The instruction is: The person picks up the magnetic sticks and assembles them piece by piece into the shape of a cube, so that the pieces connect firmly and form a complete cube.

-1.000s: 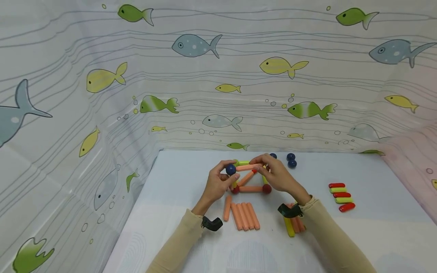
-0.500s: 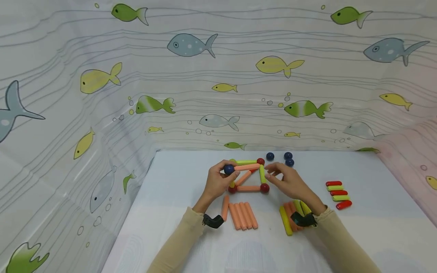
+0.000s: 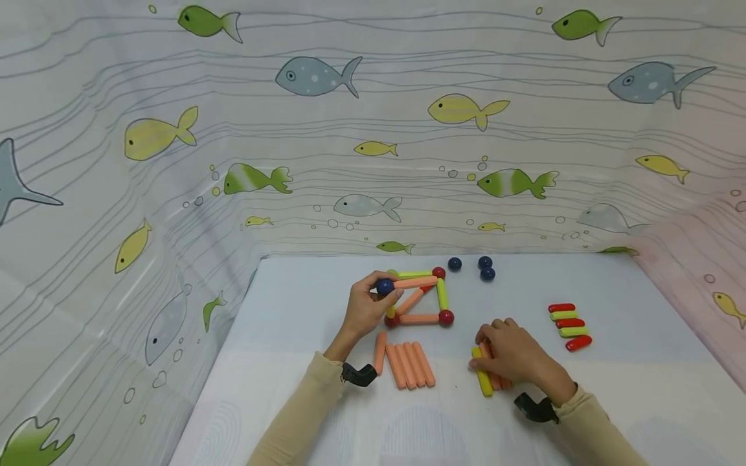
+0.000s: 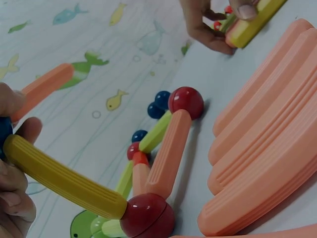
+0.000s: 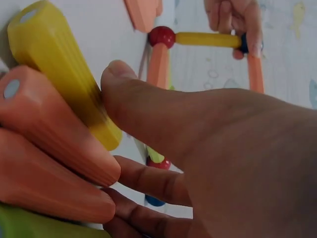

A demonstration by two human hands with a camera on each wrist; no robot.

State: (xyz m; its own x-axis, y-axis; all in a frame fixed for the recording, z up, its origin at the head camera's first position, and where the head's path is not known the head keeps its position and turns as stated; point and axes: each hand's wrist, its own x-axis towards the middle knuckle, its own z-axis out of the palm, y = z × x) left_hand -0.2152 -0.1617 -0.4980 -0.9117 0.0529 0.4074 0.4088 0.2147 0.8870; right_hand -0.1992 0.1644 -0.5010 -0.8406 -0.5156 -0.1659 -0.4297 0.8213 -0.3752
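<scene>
My left hand [image 3: 362,310] pinches a blue ball [image 3: 385,287] between thumb and fingers. From that ball an orange magnetic stick [image 3: 416,283] reaches out to the right, and a curved yellow stick [image 4: 69,178] slopes down to a red ball [image 4: 147,215]. This ball is a corner of a flat frame of sticks and balls, whose front side is an orange stick [image 3: 419,319]. My right hand [image 3: 515,355] is at a row of sticks, thumb against a yellow magnetic stick [image 5: 64,74], fingertips at the ends of the adjacent orange sticks [image 5: 54,124].
Several orange sticks [image 3: 411,366] lie side by side in front of the frame. Behind it are loose blue balls [image 3: 454,264] near the table's back edge. A column of short red and green sticks [image 3: 570,323] lies at the right. Fish-printed sheeting [image 3: 373,149] surrounds the table.
My right hand has let go of the orange stick on the blue ball and moved right and nearer, down to the row with the yellow stick. My left hand keeps its hold.
</scene>
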